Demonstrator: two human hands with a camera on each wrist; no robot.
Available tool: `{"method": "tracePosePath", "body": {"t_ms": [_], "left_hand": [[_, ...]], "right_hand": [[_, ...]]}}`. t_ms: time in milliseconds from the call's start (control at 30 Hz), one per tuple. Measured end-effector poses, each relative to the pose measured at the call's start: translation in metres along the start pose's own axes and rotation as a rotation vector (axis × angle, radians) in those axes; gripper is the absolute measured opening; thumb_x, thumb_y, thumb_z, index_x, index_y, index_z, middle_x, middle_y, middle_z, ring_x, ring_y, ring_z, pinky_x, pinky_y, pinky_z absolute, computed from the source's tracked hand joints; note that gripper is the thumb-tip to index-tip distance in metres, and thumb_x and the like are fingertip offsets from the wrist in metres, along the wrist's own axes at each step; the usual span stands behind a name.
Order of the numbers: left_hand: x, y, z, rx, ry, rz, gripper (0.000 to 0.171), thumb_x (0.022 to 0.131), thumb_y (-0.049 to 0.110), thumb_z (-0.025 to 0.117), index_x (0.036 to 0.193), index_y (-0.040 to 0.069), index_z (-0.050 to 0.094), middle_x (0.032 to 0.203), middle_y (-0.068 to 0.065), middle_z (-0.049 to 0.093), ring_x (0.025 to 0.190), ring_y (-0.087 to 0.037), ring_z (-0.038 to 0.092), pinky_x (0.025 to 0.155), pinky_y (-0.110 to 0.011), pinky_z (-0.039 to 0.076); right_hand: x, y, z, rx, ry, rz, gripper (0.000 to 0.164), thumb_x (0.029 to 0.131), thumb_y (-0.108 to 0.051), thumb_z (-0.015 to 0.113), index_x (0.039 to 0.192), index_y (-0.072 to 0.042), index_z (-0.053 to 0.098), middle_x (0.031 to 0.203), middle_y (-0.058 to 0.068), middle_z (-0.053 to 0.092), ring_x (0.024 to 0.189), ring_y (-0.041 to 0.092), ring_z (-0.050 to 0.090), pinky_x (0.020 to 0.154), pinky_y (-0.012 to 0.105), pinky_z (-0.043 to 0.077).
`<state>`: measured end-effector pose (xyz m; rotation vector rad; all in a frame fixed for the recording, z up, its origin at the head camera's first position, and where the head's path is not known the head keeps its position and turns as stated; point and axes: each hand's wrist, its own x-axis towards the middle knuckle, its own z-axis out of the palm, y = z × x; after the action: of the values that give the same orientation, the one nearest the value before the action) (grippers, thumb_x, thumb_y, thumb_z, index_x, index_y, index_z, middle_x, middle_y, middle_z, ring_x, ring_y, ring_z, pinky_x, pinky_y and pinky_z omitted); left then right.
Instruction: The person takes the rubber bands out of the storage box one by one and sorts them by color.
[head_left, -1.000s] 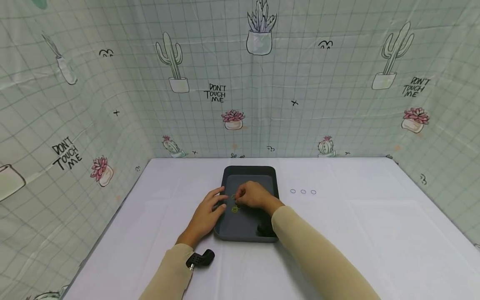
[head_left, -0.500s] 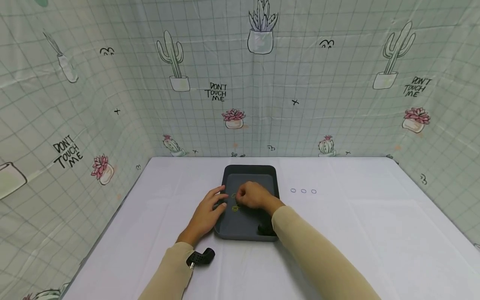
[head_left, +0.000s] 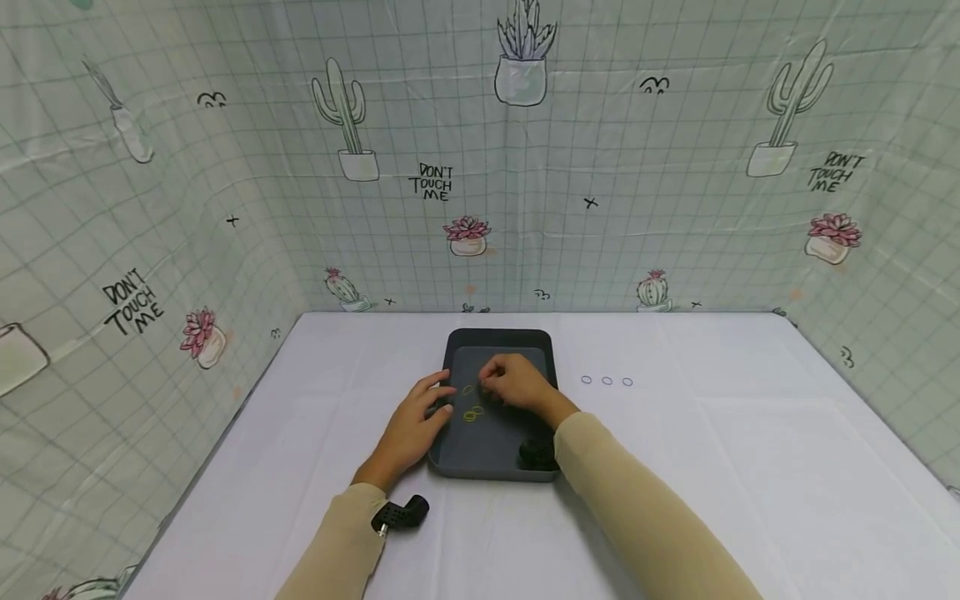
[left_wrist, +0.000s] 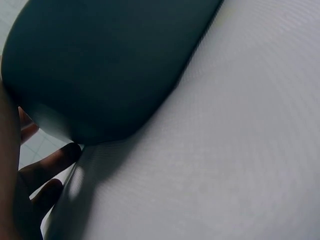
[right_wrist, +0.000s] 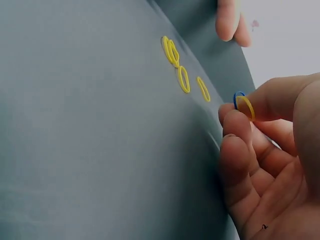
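Note:
In the right wrist view, my right hand (right_wrist: 270, 160) pinches a small blue rubber band (right_wrist: 239, 93) and a yellow rubber band (right_wrist: 248, 109) between thumb and fingertips. The head view has this right hand (head_left: 517, 383) over the upper middle of a dark grey tray (head_left: 495, 462). Several thin yellow rubber bands (right_wrist: 183, 79) lie on the tray floor, some overlapping, one apart from the others. My left hand (head_left: 412, 429) is at the tray's left rim with its fingers spread; in the left wrist view its fingers (left_wrist: 55, 162) show beside the tray's outer wall (left_wrist: 100, 90).
Three blue rubber bands (head_left: 607, 381) lie in a row on the white tablecloth (head_left: 712, 467), right of the tray. A printed cloth (head_left: 600, 167) hangs behind the table and at both sides. A black wrist camera (head_left: 401, 514) sits on the left sleeve.
My right hand has moved slightly up and to the right from the left part of the tray, uncovering yellow rubber bands there. The left hand stays in place.

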<state>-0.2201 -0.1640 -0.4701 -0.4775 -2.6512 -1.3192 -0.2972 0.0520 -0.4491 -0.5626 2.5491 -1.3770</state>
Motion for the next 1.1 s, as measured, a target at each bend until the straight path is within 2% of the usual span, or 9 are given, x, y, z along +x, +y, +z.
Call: {"method": "tracePosePath", "body": {"t_ms": [333,500,700,867,1100], "left_hand": [[0.000,0.000,-0.001,0.005,0.015,0.027,0.033,0.101,0.019,0.059,0.131,0.006,0.065,0.155,-0.001,0.043,0.144,-0.026,0.036,0.111,-0.051,0.037],[0.002,0.001,0.000,0.003,0.018,0.034,0.033,0.101,0.018,0.059,0.131,0.006,0.066,0.154,0.000,0.043,0.144,-0.025,0.036,0.111,-0.051,0.037],[0.002,0.002,0.000,-0.010,0.016,0.037,0.032,0.101,0.017,0.060,0.130,0.005,0.065,0.155,-0.002,0.043,0.144,-0.025,0.036,0.111,-0.051,0.037],[0.002,0.001,0.002,-0.005,0.022,0.035,0.032,0.101,0.017,0.061,0.130,0.006,0.065,0.154,-0.001,0.043,0.144,-0.026,0.036,0.111,-0.052,0.036],[-0.002,0.000,0.002,0.004,0.017,0.013,0.032,0.101,0.018,0.061,0.130,0.007,0.066,0.154,0.001,0.044,0.144,-0.024,0.037,0.111,-0.050,0.037]], "right_hand": [[0.001,0.000,-0.002,0.006,0.035,0.017,0.012,0.090,-0.006,0.068,0.099,-0.005,0.075,0.085,0.003,0.069,0.069,0.016,0.063,0.059,0.030,0.053],[-0.001,-0.001,-0.004,0.019,0.053,0.020,0.011,0.090,-0.008,0.069,0.099,-0.005,0.075,0.087,0.003,0.069,0.068,0.016,0.063,0.060,0.029,0.053],[-0.003,-0.002,-0.008,0.090,0.044,0.004,0.015,0.092,-0.009,0.067,0.105,-0.003,0.074,0.083,0.005,0.068,0.067,0.018,0.062,0.054,0.031,0.051],[-0.005,-0.001,-0.012,0.174,0.060,-0.012,0.022,0.094,-0.012,0.068,0.113,-0.002,0.073,0.089,0.007,0.070,0.074,0.021,0.065,0.061,0.034,0.055],[-0.009,-0.002,-0.018,0.228,0.074,-0.015,0.026,0.096,-0.015,0.068,0.116,0.000,0.073,0.098,0.011,0.072,0.082,0.022,0.067,0.069,0.036,0.058]]}}
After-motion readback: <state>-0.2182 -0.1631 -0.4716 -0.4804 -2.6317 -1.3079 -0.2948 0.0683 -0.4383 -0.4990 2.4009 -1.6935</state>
